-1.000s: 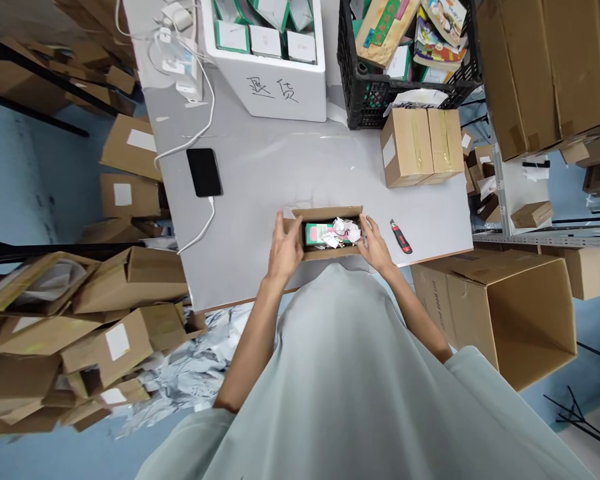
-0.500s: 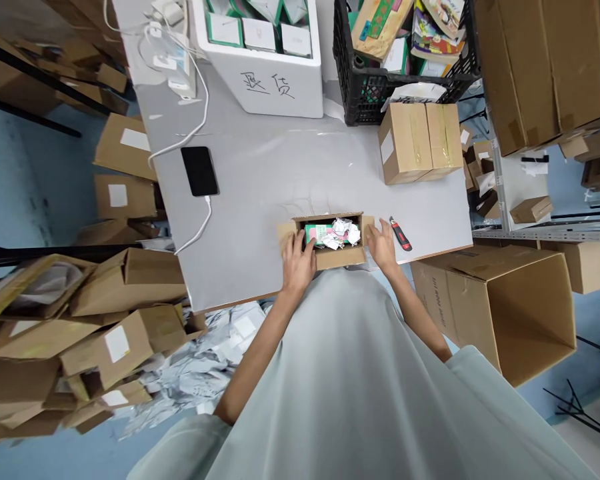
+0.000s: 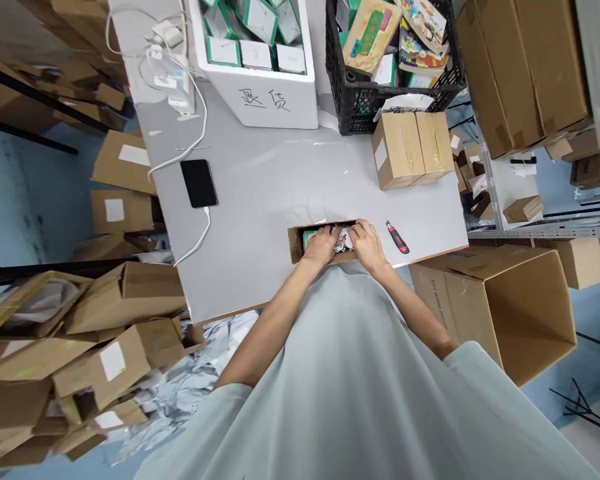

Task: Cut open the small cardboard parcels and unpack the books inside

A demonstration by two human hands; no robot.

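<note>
A small open cardboard box (image 3: 296, 245) stands at the front edge of the table, close against my body. Inside it lie a green and white packet (image 3: 309, 236) and crumpled paper (image 3: 343, 241). My left hand (image 3: 322, 245) reaches over the near side into the box, its fingers curled on the paper's left side. From the right, my right hand (image 3: 368, 244) grips the paper's other side, with fingertips partly hidden in the box. A red and black utility knife (image 3: 398, 238) lies on the table to the right of that hand.
On the table (image 3: 250, 247) are a phone (image 3: 199, 183) with a cable, a power strip (image 3: 180, 87), a white foam bin (image 3: 280, 107) of green-white boxes, a black crate (image 3: 353, 110) with books, and taped cartons (image 3: 403, 150). A large open carton (image 3: 525, 307) stands right; boxes pile up left.
My left hand has moved right from the box's left end into it. My right hand has moved left from the right flap onto the crumpled paper. The view has shifted slightly.
</note>
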